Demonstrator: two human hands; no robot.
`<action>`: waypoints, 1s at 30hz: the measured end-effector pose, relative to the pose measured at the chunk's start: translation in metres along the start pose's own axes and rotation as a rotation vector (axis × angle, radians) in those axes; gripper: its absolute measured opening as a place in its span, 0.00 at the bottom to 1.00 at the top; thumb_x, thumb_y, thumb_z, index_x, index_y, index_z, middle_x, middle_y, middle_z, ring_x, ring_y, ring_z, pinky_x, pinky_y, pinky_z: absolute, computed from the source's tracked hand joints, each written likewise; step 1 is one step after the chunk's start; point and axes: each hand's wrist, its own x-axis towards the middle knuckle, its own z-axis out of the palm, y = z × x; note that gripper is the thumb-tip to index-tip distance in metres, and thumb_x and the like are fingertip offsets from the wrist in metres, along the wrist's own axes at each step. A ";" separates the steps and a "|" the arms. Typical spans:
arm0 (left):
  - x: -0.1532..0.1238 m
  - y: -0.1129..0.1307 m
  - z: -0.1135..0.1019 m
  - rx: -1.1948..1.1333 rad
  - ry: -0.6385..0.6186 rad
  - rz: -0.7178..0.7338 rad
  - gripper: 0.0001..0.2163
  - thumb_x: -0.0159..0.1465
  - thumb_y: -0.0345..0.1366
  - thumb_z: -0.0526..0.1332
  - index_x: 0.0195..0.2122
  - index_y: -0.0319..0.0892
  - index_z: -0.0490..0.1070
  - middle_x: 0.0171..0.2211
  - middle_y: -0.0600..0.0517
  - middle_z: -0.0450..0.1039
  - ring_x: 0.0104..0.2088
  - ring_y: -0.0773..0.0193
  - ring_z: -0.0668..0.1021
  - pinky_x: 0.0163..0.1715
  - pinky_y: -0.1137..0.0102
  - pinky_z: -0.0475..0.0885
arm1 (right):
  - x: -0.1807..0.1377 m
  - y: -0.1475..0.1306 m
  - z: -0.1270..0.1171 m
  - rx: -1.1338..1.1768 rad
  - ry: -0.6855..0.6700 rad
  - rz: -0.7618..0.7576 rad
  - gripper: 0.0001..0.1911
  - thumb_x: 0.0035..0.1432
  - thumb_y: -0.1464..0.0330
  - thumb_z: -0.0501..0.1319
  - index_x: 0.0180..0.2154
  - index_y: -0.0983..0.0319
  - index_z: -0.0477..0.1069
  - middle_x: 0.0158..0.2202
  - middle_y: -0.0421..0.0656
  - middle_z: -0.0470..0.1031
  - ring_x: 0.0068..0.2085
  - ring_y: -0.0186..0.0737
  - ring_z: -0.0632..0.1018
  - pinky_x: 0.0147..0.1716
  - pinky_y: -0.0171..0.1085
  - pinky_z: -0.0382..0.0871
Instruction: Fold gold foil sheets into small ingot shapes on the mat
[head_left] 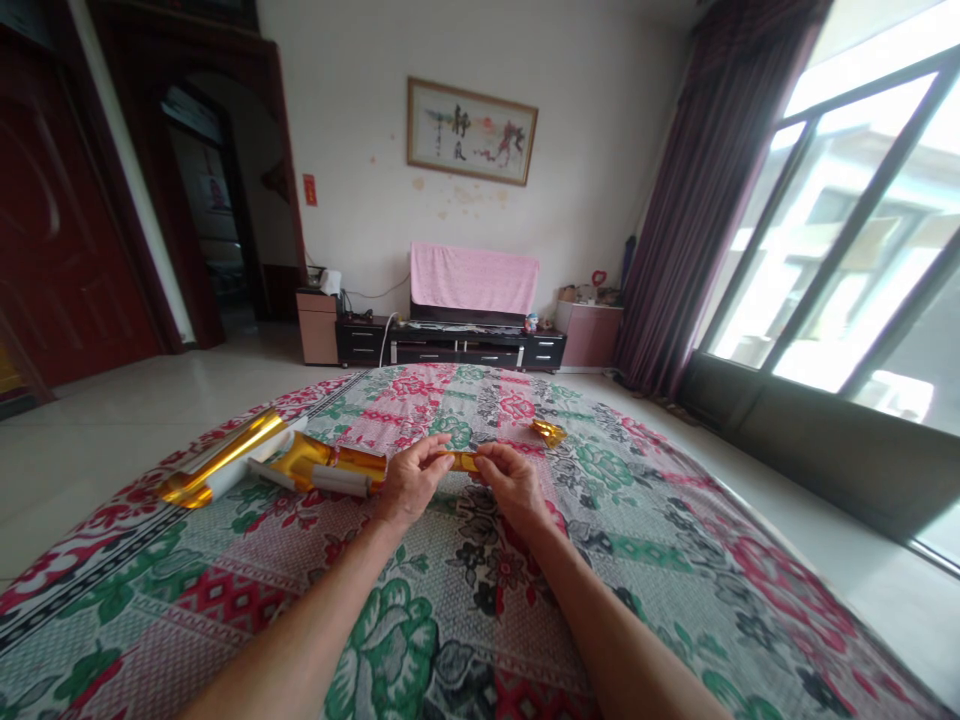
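A small strip of gold foil paper point(464, 461) is stretched between my two hands, just above the patterned cloth. My left hand point(410, 480) pinches its left end between thumb and fingers. At the other end, my right hand point(511, 482) grips it the same way. To the left of my hands lie curled gold foil sheets point(300, 462) with white backs, and a rolled gold sheet point(232, 455) is beyond them. A folded gold foil piece point(549, 432) rests on the cloth, a little past my right hand.
The flowered cloth point(390, 640) covers a wide surface with a rounded far edge. Behind it stand a low black cabinet point(457, 350) and a screen under a pink towel point(474, 275). Windows and a purple curtain point(697, 190) are on the right, a red door point(67, 220) on the left.
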 end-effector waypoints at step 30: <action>-0.002 0.002 -0.003 0.181 -0.043 0.037 0.09 0.53 0.39 0.58 0.30 0.40 0.72 0.24 0.54 0.72 0.25 0.67 0.71 0.28 0.75 0.66 | -0.002 -0.003 0.000 -0.113 0.005 -0.069 0.11 0.46 0.63 0.61 0.32 0.63 0.68 0.25 0.38 0.71 0.26 0.32 0.72 0.28 0.32 0.67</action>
